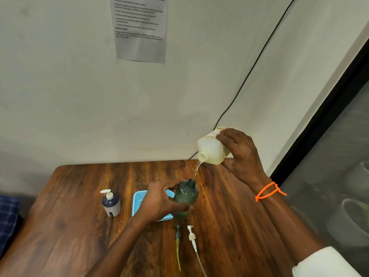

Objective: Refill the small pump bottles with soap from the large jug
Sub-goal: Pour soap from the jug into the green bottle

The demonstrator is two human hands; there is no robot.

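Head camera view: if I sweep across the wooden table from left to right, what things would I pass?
Small dark pump bottle with white pump → blue basket → left hand gripping the green bottle → thin stream of soap → tilted large jug → right hand holding it → orange bead bracelet.

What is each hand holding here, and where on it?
Left hand grips the green bottle around its body. Right hand holds the tilted soap jug around its body, near the base.
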